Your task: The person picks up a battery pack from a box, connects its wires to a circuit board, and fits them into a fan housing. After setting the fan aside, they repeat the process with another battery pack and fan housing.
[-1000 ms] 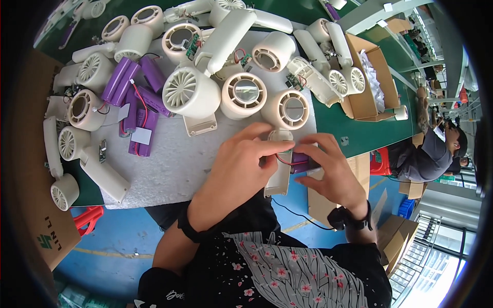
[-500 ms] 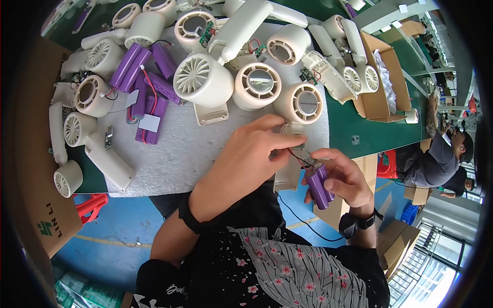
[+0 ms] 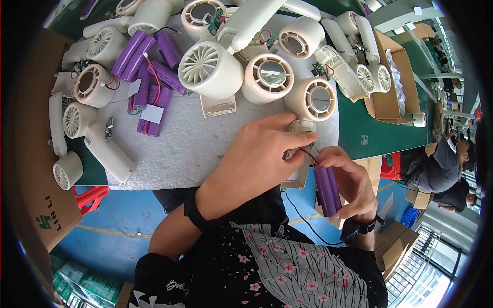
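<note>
A purple battery pack (image 3: 327,192) is held in my right hand (image 3: 355,184), thumb at its lower end and fingertips at its top. Red and black wires (image 3: 308,152) lead from its top toward an opened white handle housing (image 3: 297,179), which joins a white handheld fan head (image 3: 296,102). My left hand (image 3: 259,151) grips the housing at its upper part, index finger across it and thumb below near the wires. The inside of the housing is mostly hidden by these fingers.
Several white fans (image 3: 213,69) and purple battery packs (image 3: 154,110) lie on a grey foam mat (image 3: 179,154) over the green table (image 3: 367,131). An open cardboard box (image 3: 400,97) stands right, a large carton (image 3: 46,169) left. A seated person (image 3: 436,164) is far right.
My right hand has turned the battery pack more upright, its side now facing me, and brought it slightly right. My left hand keeps its grip on the housing. The view has shifted a little.
</note>
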`<action>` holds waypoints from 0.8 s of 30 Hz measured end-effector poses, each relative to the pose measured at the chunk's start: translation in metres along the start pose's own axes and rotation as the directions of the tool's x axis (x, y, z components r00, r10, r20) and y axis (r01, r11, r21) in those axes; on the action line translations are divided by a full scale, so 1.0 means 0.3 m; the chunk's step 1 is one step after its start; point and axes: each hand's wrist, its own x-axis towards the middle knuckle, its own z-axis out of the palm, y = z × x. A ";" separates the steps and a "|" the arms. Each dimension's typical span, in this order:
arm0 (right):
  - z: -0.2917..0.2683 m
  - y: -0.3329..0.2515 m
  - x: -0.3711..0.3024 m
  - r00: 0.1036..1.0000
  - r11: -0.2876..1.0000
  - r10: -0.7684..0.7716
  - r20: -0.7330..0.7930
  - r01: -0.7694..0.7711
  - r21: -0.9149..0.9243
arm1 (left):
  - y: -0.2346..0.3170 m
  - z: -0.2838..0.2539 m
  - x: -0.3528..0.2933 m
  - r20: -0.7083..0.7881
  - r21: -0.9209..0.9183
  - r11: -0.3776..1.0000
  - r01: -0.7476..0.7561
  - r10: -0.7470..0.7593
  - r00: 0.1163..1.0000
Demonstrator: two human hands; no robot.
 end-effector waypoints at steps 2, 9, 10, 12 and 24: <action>0.018 -0.016 -0.003 1.000 0.998 0.007 -0.015 -0.008 -0.056 | 0.003 -0.001 0.002 0.020 0.021 1.000 0.009 -0.009 1.000; 0.061 -0.009 0.017 0.998 0.944 -0.049 -0.040 0.033 -0.329 | -0.008 -0.010 0.007 0.021 0.026 0.999 -0.018 0.018 1.000; 0.071 -0.009 0.022 0.995 0.909 -0.081 -0.057 0.050 -0.415 | -0.011 -0.013 0.008 0.029 0.028 0.999 -0.031 0.030 0.999; 0.094 -0.006 0.032 0.985 0.813 -0.150 -0.082 0.076 -0.577 | -0.013 -0.019 0.008 0.037 0.030 0.999 -0.041 0.040 0.999; 0.156 0.015 0.051 0.946 0.614 -0.304 -0.117 0.100 -0.783 | -0.002 -0.045 0.013 0.128 0.036 0.999 -0.018 0.014 0.992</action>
